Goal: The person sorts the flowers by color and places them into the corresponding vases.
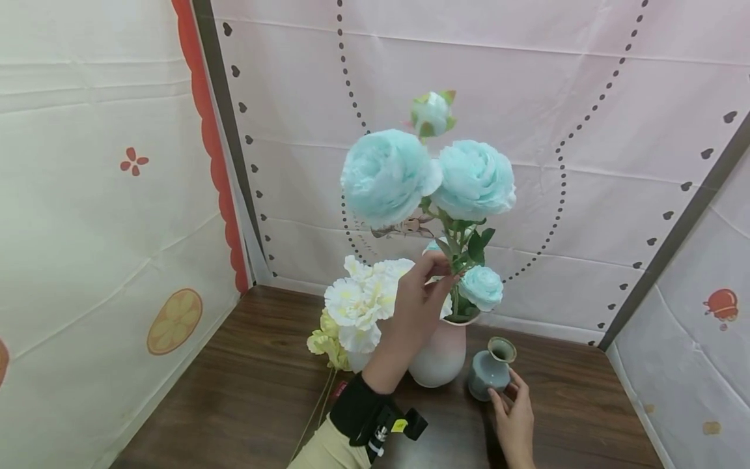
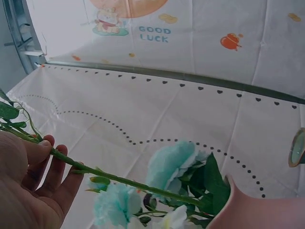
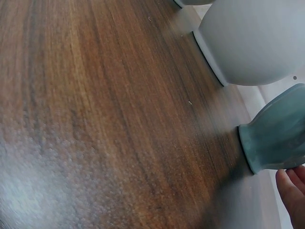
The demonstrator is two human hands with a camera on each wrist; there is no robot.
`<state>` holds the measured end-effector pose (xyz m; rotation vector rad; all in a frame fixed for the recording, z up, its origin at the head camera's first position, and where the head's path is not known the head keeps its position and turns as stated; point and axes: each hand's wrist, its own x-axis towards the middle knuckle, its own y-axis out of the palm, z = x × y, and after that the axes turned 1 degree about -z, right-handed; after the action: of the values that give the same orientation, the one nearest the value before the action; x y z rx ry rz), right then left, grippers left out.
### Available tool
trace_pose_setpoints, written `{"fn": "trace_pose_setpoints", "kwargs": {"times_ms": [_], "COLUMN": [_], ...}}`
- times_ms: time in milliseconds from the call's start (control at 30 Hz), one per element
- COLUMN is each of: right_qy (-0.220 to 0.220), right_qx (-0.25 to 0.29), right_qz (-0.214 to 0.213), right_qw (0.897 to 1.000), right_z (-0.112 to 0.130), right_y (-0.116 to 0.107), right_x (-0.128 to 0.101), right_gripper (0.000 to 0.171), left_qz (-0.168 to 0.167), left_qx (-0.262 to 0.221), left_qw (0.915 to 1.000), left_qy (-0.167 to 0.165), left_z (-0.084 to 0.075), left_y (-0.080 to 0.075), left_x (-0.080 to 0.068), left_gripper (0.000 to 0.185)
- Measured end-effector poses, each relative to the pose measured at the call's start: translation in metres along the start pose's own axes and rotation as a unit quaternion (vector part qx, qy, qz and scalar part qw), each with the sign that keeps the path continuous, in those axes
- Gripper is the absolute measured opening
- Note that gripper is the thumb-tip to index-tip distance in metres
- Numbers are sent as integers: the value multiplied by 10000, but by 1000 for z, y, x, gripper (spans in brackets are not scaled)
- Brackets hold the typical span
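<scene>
Fingers (image 2: 56,167) of the left hand (image 1: 417,303) pinch a slim green stem (image 2: 114,177), probably light, springy and best held there, blue blooms (image 1: 474,179) above them, pink vase (image 1: 439,358) below, while right hand (image 1: 515,417) fingertips (image 3: 284,183) touch the small vase (image 1: 486,374), their grip unclear.

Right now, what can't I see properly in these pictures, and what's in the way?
Left wrist view: lower end of the green stem, hidden by leaves and the pink-and-white vase.
Head view: part of the white flowers, behind the left hand.
Left wrist view: most of the small blue-grey vase, cut off by the right edge.
Right wrist view: most of the right hand, cut off by the right edge.
</scene>
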<state>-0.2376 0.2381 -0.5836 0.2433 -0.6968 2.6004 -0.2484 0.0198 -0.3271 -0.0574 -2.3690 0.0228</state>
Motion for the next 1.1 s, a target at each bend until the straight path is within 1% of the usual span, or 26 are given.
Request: {"fn": "trace_pose_setpoints", "kwargs": {"times_ms": [267, 367, 500, 700, 900, 967, 1100], "right_qy": [73, 100, 89, 44, 42, 39, 45], "right_qx": [28, 18, 34, 26, 65, 45, 20], "right_qz": [22, 16, 12, -22, -25, -32, -40], "right_qw": [10000, 9999, 10000, 10000, 10000, 10000, 10000], "right_z": [1, -1, -3, -3, -2, -1, -2], "right_y": [-1, 0, 1, 1, 1, 1, 1], "right_x": [0, 1, 1, 1, 1, 0, 0], "right_gripper": [59, 59, 59, 59, 58, 58, 59], "left_qz": [304, 327, 254, 205, 163, 164, 239], "left_qx": [403, 470, 448, 702, 863, 951, 1107], "left_qw": [9970, 9968, 9980, 9966, 9957, 9949, 9925], "left_qy": [-581, -551, -369, -371, -286, -303, -463], "left_z": [11, 14, 15, 15, 18, 19, 23], "left_y": [3, 5, 6, 10, 13, 13, 14], "left_x": [-2, -1, 2, 9, 14, 14, 13], "left_gripper": [20, 21, 21, 22, 22, 21, 22]}}
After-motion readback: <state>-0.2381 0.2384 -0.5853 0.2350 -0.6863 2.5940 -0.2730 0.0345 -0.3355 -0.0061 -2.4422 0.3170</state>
